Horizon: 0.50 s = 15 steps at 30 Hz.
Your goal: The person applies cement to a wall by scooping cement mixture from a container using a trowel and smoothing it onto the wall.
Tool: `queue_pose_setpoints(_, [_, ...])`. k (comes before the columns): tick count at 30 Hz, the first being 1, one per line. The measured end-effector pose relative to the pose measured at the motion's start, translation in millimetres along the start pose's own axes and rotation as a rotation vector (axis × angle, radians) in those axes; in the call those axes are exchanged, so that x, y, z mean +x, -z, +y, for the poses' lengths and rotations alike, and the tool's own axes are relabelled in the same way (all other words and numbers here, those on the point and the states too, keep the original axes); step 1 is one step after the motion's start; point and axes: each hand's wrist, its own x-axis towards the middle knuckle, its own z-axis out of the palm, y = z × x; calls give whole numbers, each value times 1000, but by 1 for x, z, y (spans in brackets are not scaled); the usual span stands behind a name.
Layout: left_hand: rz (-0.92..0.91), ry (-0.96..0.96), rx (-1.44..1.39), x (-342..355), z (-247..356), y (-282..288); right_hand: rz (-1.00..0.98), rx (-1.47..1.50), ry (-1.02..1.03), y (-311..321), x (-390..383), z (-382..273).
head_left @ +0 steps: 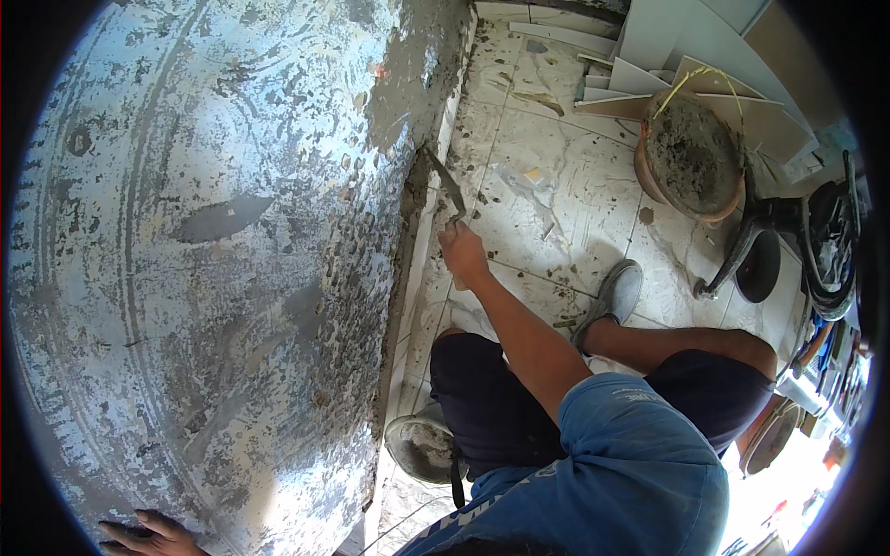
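My right hand [464,252] is closed around the handle of a pointed trowel [449,185]. Its dark blade tilts up and left, with the tip at the mortar-smeared foot of the wall [213,306], just above a pale skirting edge [417,269]. The wall is rough, with patchy white paint and grey mortar; darker, fresh-looking mortar [403,83] covers its upper right part. My left hand [153,536] lies against the wall at the lower left, fingers spread and holding nothing. Its wrist is partly cut off by the frame's edge.
A bucket [654,176] of grey mortar with a yellow handle stands at the upper right, beside stacked board or tile offcuts [705,46]. A black wheeled base [769,218] is at the right. A smaller bucket [399,445] sits by my knee. Crumbs litter the tiled floor [528,148].
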Motion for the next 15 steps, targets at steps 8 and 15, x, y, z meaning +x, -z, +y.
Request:
queue_pose_setpoints(8, [19,17,-10,-4,0,-5,145,2,-83,-5,10,-5])
queue_pose_setpoints(15, [43,11,-8,1,1,-3,16,486,-175,-24,56,20])
